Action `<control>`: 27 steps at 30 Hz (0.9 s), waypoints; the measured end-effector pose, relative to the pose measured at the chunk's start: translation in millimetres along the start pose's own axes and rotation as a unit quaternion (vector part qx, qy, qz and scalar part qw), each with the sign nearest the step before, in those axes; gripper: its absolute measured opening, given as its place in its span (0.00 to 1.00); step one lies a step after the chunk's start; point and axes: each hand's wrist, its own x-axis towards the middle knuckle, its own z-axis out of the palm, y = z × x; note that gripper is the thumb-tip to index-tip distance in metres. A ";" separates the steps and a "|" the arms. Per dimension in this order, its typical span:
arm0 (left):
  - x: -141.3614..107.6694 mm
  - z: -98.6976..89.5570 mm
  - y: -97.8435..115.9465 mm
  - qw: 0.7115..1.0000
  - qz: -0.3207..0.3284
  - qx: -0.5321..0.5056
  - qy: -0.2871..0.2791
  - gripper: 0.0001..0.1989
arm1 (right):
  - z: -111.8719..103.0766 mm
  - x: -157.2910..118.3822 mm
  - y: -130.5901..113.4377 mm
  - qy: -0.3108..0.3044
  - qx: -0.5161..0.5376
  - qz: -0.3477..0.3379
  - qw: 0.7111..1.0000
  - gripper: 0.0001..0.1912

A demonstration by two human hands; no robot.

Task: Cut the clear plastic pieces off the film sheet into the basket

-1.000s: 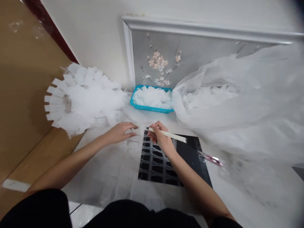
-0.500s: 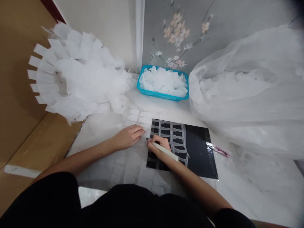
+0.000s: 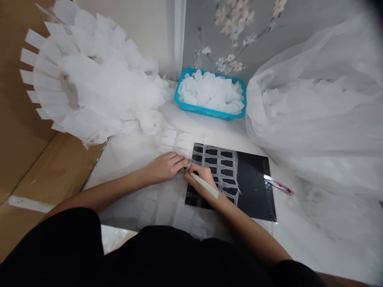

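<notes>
Pale stick (image 3: 203, 185) sits clamped in the curled fingers of the right hand (image 3: 200, 176), its far end hidden by them, above the left edge of a black sheet (image 3: 257, 187). The left hand (image 3: 164, 167) lies just beside it, fingers loosely together and not gripping, resting on a flat white fringed sheet (image 3: 161, 199) whose rows of cut tabs spread across a pale, glossy floor (image 3: 329, 247). A white lattice (image 3: 229, 167) with dark oblong gaps lies over the black sheet's left part. Beyond, a blue plastic basket (image 3: 209, 114) is heaped with soft white scraps, backed by a grey wall panel (image 3: 263, 40) painted with pink blossoms. A ruffled white paper mass (image 3: 89, 83) rises to the left, over a tan board (image 3: 30, 167); sheer white fabric (image 3: 311, 119) billows right, and pink-handled scissors (image 3: 279, 185) lie near the black sheet's right edge.
</notes>
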 end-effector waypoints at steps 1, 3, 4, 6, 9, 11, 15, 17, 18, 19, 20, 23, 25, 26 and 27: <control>-0.1 0.6 0.7 1.000 -0.001 -0.003 -0.011 0.14 | 0.1 1.4 -1.1 -0.002 -0.006 0.000 1.000 0.12; -0.8 2.1 0.5 0.999 -0.027 -0.046 -0.010 0.12 | 0.3 3.5 -3.1 -0.006 -0.017 -0.001 1.000 0.13; -1.0 2.4 -0.9 0.994 -0.058 -0.092 0.009 0.11 | 0.3 4.1 -3.9 -0.009 -0.021 0.000 1.000 0.14; -0.5 0.8 -6.9 0.955 -0.161 -0.223 0.110 0.10 | 0.2 4.4 -4.6 -0.011 -0.025 0.003 1.000 0.14; 2.6 -8.8 -21.0 0.772 -0.305 -0.394 0.395 0.10 | -0.2 3.5 -3.9 -0.007 -0.022 0.009 1.000 0.14; 4.1 -19.0 -28.2 0.665 -0.319 -0.431 0.520 0.10 | -1.4 2.6 -3.2 -0.001 -0.014 0.012 1.000 0.13; 2.8 -35.5 -25.1 0.801 -0.261 -0.382 0.380 0.10 | -8.0 3.5 -3.5 0.031 0.028 0.021 0.999 0.14; 3.1 -37.0 -18.7 0.901 -0.194 -0.301 0.245 0.10 | -12.3 6.6 -3.9 0.045 0.042 0.016 0.998 0.15; 4.1 -35.8 -16.1 0.935 -0.156 -0.258 0.186 0.10 | -14.1 8.6 -3.9 0.045 0.042 0.010 0.998 0.15; 5.7 -33.5 -14.3 0.959 -0.123 -0.216 0.136 0.10 | -15.5 10.7 -3.7 0.040 0.038 0.003 0.998 0.16; 7.5 -30.4 -13.4 0.975 -0.096 -0.175 0.094 0.10 | -16.3 12.7 -3.2 0.033 0.035 -0.003 0.999 0.16; 12.9 -19.9 -15.4 0.996 -0.046 -0.070 0.015 0.12 | -16.2 16.3 -1.3 0.018 0.032 -0.011 0.999 0.16; 15.2 -14.6 -18.2 0.999 -0.029 -0.035 -0.011 0.14 | -15.1 16.9 0.2 0.015 0.031 -0.011 0.999 0.16; 15.8 -12.8 -19.5 0.999 -0.023 -0.027 -0.019 0.15 | -14.6 17.0 1.0 0.012 0.030 -0.011 0.999 0.16; 16.2 -11.4 -20.5 0.999 -0.019 -0.022 -0.025 0.16 | -14.4 17.2 1.7 0.009 0.028 -0.011 0.999 0.16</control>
